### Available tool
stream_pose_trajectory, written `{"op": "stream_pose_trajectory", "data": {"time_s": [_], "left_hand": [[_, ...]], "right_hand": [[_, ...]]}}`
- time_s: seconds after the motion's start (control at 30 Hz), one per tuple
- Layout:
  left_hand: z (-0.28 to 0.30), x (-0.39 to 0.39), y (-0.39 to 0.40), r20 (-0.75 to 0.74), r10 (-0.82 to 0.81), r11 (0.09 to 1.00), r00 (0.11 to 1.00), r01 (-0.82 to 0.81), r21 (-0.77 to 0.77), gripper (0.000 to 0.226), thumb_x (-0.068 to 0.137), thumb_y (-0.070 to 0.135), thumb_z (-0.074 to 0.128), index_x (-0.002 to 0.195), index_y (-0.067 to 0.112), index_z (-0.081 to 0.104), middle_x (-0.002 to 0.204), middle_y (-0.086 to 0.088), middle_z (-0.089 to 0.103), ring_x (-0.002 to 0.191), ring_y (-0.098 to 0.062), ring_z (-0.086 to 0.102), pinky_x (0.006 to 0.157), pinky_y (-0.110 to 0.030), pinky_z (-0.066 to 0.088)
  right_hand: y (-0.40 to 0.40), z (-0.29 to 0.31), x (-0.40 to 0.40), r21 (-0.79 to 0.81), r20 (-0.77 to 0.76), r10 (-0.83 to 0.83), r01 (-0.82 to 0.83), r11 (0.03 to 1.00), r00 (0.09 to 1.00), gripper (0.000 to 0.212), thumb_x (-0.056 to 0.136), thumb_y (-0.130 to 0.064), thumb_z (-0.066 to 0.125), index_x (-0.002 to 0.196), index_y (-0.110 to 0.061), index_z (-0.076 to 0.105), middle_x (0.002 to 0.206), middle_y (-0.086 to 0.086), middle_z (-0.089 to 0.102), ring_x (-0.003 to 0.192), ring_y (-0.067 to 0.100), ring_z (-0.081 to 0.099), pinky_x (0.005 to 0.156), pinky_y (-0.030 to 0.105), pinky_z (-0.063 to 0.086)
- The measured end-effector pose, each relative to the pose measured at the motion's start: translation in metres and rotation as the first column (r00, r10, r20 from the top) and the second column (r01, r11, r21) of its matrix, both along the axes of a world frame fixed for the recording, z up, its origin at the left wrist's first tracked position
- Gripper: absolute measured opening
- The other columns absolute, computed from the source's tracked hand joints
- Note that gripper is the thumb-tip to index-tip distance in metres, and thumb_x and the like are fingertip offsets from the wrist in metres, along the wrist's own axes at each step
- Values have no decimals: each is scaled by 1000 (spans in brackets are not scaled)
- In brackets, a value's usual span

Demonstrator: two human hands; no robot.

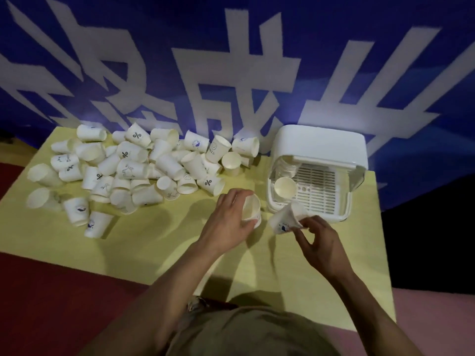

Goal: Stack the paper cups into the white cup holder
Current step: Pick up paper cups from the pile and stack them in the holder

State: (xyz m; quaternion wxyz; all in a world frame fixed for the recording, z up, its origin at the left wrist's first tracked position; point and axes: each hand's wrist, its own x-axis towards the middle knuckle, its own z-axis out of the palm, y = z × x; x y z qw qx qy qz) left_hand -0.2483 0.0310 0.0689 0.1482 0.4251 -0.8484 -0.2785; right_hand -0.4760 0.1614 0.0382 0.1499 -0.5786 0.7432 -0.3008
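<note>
Just in front of the white cup holder (pixel 318 160) I had a paper cup in each grip. My left hand (pixel 231 219) curled round an upright cup (pixel 253 210), mouth up, low over the table (pixel 159 242). My right hand (pixel 321 242) pinched the base of a tilted cup (pixel 288 219) with a small blue print, its mouth angled toward the holder's near corner. Neither cup was nested in anything yet.

Inside the holder, on its slotted white tray, one cup (pixel 284 187) lay with its mouth toward me, and behind it a few rims looked nested at the back left, though I could not count them. So I judged the job barely begun.

Left of the holder, a big heap of loose cups (pixel 133 168) sprawled across the yellow table, tipped every way, some plain, some printed. Nearly all of it remained to be stacked. Behind stood a blue banner (pixel 231 60) with large white characters.
</note>
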Motion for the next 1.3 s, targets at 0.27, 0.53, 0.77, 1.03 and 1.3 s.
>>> {"op": "stream_pose_trajectory", "data": {"time_s": [0.27,0.53,0.77,1.03,1.3], "left_hand": [[7,-83,-24,38,-74,996,997,75,-44,65,88,22,72,145,32,42,144,3,32,132,-22,39,99,-35,48],[-15,-125,-39,110,-113,993,987,117,-27,66,86,14,73,143,33,45,147,2,28,137,-22,34,100,-23,38],[-39,-145,-45,190,-155,987,970,160,-12,66,89,16,75,146,30,45,149,2,32,133,-24,43,107,-35,46],[-54,-155,-61,314,-144,988,939,118,100,76,90,23,73,154,31,33,156,-1,30,139,-27,40,109,-37,41],[-63,-164,-72,439,-219,959,872,110,261,90,92,29,69,158,37,8,150,-20,37,129,-42,48,104,-51,45]], "right_hand": [[19,-16,-40,6,105,-67,66,998,992,8,92,-18,74,99,-19,72,92,-14,60,82,4,52,76,27,49],[22,-26,-67,25,157,-146,144,989,977,5,93,-21,72,97,-19,70,92,-11,61,83,7,54,75,24,45],[32,-37,-73,103,189,-174,157,982,966,6,97,-24,67,99,-19,70,94,-12,63,88,10,60,77,25,47],[22,-37,-79,145,200,-126,98,985,972,10,98,-25,65,103,-20,72,99,-9,69,94,11,64,83,23,48],[-8,-29,-94,136,186,-101,76,988,977,11,100,-25,63,103,-20,73,99,-8,70,95,14,64,85,31,52]]}}
